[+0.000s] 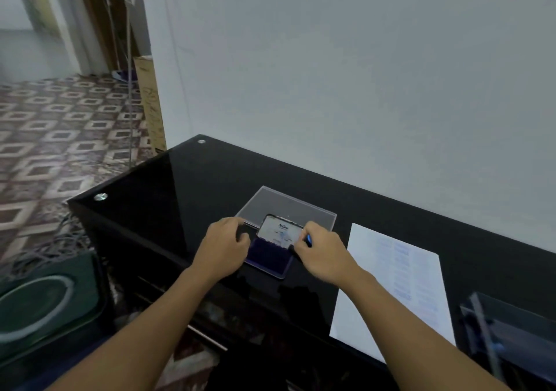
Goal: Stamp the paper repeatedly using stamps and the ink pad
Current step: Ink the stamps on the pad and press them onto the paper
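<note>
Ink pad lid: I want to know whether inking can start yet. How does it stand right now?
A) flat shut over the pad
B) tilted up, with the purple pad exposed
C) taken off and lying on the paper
B: the lid stands tilted up between the left hand and the right hand, and the purple pad lies bare below it.

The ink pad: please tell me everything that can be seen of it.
The ink pad is a small flat case lying on the glossy black table, in front of a clear tray. Its lid is raised at the far edge and shows a pale face with dark print; the open base holds a dark purple pad. The left hand holds its left side, and the right hand pinches the lid's right edge.
</note>
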Motion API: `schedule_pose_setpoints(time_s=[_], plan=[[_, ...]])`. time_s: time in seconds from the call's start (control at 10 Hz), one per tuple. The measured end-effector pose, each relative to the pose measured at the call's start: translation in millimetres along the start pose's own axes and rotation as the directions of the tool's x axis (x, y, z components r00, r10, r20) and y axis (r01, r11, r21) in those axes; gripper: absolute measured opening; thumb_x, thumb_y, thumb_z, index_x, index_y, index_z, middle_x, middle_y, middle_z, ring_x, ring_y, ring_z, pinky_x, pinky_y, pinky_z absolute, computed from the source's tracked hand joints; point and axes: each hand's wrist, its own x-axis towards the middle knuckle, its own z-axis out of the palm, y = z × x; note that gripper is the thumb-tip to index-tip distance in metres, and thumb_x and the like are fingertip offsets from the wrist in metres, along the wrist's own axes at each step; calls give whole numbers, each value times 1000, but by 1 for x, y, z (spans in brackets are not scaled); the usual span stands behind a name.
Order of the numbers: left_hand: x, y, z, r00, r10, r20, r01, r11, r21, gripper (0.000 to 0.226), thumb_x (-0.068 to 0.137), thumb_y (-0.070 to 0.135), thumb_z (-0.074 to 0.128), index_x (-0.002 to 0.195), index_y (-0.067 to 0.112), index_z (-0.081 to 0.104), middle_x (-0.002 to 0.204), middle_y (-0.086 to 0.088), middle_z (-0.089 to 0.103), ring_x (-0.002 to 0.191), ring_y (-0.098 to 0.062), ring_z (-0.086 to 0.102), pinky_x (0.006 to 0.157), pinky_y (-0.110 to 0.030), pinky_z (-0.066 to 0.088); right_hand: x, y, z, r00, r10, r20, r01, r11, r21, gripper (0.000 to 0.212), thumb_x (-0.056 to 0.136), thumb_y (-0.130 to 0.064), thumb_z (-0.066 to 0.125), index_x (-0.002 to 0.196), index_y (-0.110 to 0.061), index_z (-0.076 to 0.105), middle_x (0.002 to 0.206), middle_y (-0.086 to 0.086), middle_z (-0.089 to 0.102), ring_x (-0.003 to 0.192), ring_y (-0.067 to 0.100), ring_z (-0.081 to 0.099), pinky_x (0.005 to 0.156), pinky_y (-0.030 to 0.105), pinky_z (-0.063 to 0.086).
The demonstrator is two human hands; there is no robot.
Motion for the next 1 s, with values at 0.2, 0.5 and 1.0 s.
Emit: schedule_pose_setpoints(time_s=[0.2, 0.5, 1.0], plan=[[12, -36, 14, 1000, 7, -20, -3, 987, 159, 46, 98, 27, 49, 141, 9, 51, 152, -9, 43, 145, -25, 30, 119, -43, 26, 16, -15, 27, 995, -41, 96, 53, 991, -124, 12, 100, -29, 51, 92, -27, 43, 114, 6, 66, 88, 18, 62, 66, 32, 56], [17, -60, 32, 1000, -6, -16, 10, 956, 293, 53, 103, 37, 40, 152, 16, 37, 163, -4, 25, 152, -23, 14, 123, -45, 11, 36, -25, 49, 989, -68, 133, 97, 970, -225, 13, 95, -27, 52, 99, -15, 47, 96, 8, 59, 82, 26, 53, 68, 35, 41], [10, -60, 40, 995, 28, -91, 11, 916, 400, 53, 103, 40, 33, 152, 20, 35, 163, 0, 25, 152, -20, 15, 123, -42, 10, 57, -22, 77, 980, -195, 46, 200, 946, -254, 11, 93, -25, 50, 94, -14, 50, 85, 4, 61, 77, 22, 56, 64, 32, 41]])
